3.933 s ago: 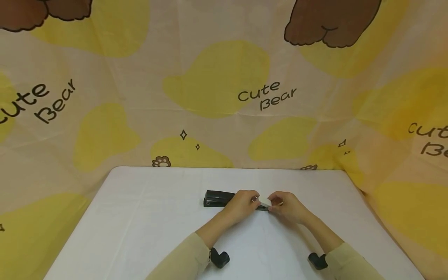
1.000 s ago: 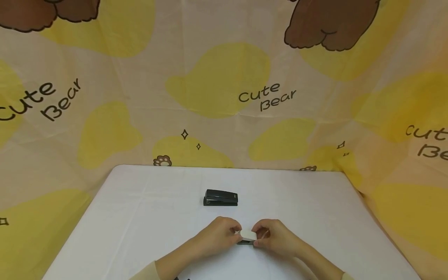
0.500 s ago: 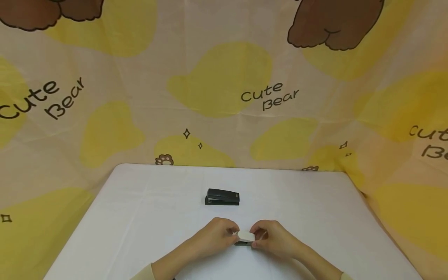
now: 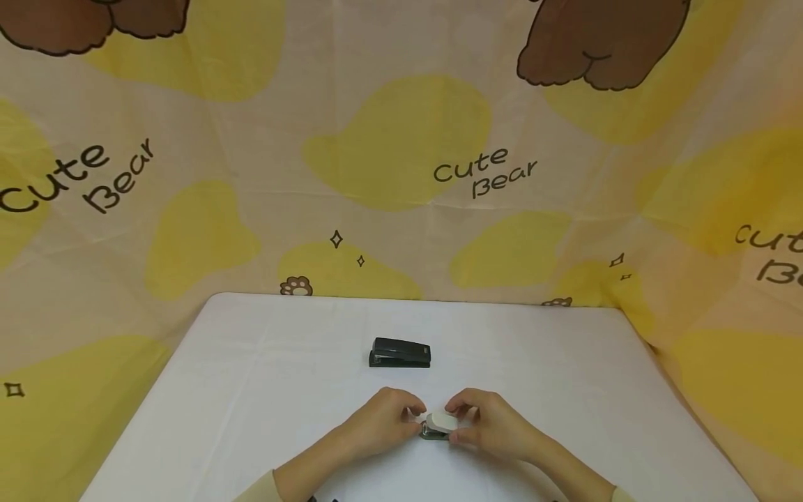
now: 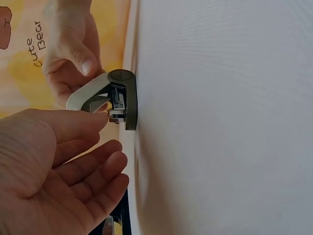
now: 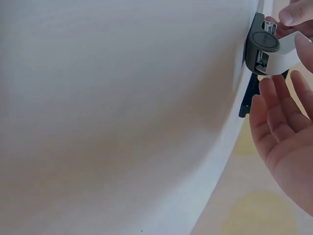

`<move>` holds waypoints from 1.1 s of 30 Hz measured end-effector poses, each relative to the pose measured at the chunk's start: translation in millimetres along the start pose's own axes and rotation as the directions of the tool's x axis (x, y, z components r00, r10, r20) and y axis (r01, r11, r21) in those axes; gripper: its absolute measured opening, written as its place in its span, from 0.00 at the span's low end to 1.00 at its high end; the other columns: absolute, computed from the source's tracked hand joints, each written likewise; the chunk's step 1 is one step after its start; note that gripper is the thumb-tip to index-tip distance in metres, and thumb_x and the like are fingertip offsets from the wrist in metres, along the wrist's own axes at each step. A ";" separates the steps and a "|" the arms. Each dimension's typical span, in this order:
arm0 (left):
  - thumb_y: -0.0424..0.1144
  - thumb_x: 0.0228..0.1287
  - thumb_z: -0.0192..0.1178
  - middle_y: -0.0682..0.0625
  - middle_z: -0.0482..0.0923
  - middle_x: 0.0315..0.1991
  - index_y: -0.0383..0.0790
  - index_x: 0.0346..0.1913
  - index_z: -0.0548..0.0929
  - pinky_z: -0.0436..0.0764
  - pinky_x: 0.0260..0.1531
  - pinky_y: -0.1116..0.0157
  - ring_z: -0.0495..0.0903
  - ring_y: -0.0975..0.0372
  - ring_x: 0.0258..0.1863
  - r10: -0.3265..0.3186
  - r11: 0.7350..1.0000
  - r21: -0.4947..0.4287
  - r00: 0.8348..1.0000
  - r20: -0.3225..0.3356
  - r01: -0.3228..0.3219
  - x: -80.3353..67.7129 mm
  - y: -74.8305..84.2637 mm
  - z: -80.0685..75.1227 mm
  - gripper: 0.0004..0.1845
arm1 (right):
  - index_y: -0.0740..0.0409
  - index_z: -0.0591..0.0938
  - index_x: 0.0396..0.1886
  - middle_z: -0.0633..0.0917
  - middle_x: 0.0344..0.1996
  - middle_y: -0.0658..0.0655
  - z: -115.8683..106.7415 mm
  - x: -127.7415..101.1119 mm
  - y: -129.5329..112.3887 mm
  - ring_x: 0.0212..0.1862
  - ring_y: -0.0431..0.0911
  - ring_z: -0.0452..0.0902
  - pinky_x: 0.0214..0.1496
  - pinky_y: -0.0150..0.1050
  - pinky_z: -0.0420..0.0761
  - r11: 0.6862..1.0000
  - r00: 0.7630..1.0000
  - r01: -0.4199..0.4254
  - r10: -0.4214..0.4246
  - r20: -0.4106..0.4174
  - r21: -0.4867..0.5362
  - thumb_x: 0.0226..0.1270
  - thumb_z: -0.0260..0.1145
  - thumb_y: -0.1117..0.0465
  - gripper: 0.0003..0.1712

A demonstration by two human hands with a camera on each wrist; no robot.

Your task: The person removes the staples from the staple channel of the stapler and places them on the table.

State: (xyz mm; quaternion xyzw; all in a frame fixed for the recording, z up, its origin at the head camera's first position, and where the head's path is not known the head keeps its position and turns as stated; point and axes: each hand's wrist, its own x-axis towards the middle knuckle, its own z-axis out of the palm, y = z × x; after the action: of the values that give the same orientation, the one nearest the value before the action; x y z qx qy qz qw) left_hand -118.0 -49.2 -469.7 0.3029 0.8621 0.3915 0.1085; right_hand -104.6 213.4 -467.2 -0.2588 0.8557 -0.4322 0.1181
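Note:
A small stapler (image 4: 442, 426) with a white top lever and dark grey base stands on the white table between both hands. Its lever is tilted up, and the metal staple channel (image 5: 118, 100) shows in the left wrist view. My left hand (image 4: 383, 422) is at its left end, fingers loosely bent and apart, the thumb tip at or just touching the channel's end. On the other side my right hand (image 4: 495, 427) is spread loosely around the stapler's right end, thumb close to the base; contact is hard to tell. A larger black stapler (image 4: 400, 353) lies farther back.
The white table (image 4: 282, 362) has its far edge against a yellow patterned cloth (image 4: 389, 139) printed with bears, which also hangs at both sides. Behind the hands, the black stapler is the nearest other object.
Both hands and the small stapler came nearer from beside the black stapler. Over the last half second the left fingers have loosened from it, and its white lever has tilted up.

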 end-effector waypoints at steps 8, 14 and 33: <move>0.30 0.59 0.73 0.58 0.86 0.36 0.38 0.45 0.91 0.79 0.40 0.69 0.78 0.70 0.36 0.022 1.000 0.008 1.000 0.003 -0.022 2.4 -7.7 6.2 0.11 | 0.53 0.86 0.48 0.86 0.44 0.46 0.4 3.4 -8.4 0.46 0.42 0.80 0.45 0.35 0.79 0.999 1.000 -0.007 0.008 -0.020 0.044 0.61 0.81 0.59 0.17; 0.34 0.58 0.75 0.59 0.85 0.37 0.38 0.45 0.91 0.79 0.42 0.68 0.78 0.71 0.37 0.001 1.000 0.019 1.000 0.004 -0.001 3.2 -10.5 9.4 0.11 | 0.49 0.86 0.48 0.86 0.44 0.43 2.3 5.9 -11.0 0.47 0.41 0.80 0.48 0.36 0.79 0.999 1.000 -0.016 0.016 -0.020 0.029 0.62 0.81 0.58 0.16; 0.39 0.58 0.78 0.63 0.84 0.37 0.41 0.46 0.91 0.79 0.47 0.66 0.77 0.73 0.39 -0.016 0.996 0.088 0.998 0.054 0.011 3.3 -5.5 9.0 0.14 | 0.50 0.87 0.47 0.87 0.44 0.45 4.0 9.1 -14.6 0.46 0.45 0.80 0.48 0.38 0.78 0.997 1.000 0.004 -0.002 -0.015 0.080 0.62 0.80 0.59 0.15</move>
State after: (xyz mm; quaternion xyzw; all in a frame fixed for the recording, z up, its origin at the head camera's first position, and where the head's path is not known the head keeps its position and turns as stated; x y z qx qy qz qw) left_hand -119.3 -44.6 -479.6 0.3120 0.8772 0.3441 0.1213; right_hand -105.6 198.5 -457.7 -0.2519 0.8383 -0.4682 0.1212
